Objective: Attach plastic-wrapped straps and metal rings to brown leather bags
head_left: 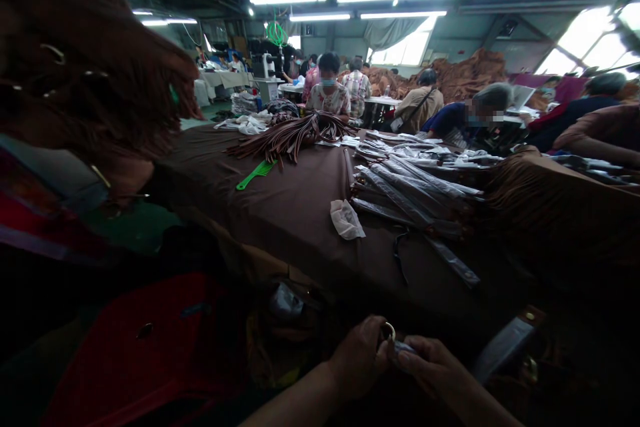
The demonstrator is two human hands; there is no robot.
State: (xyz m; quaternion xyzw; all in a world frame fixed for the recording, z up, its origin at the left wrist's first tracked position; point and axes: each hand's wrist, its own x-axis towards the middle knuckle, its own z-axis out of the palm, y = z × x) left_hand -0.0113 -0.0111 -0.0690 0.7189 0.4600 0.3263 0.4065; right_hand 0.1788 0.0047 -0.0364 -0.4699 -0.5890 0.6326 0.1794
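At the bottom middle, close together, are my two hands. My left hand [356,355] has its fingers closed round a gold-coloured metal ring [391,330]. With closed fingers, my right hand [434,361] pinches a small greyish piece like plastic wrap [404,347] right beside the ring; what lies behind the fingertips is hidden. To the right of that hand, a strap in clear plastic wrap [503,345] slants up to its brown end with a rivet. Near it another gold-coloured ring [530,369] shows in the dark.
A table under brown cloth [310,213] carries plastic-wrapped straps [415,190], brown fringe strips [295,133], a green comb [256,175] and a crumpled white wrapper [347,219]. A red stool [150,333] stands lower left. Someone at left holds up brown fringed pieces [95,47]. Several people sit beyond.
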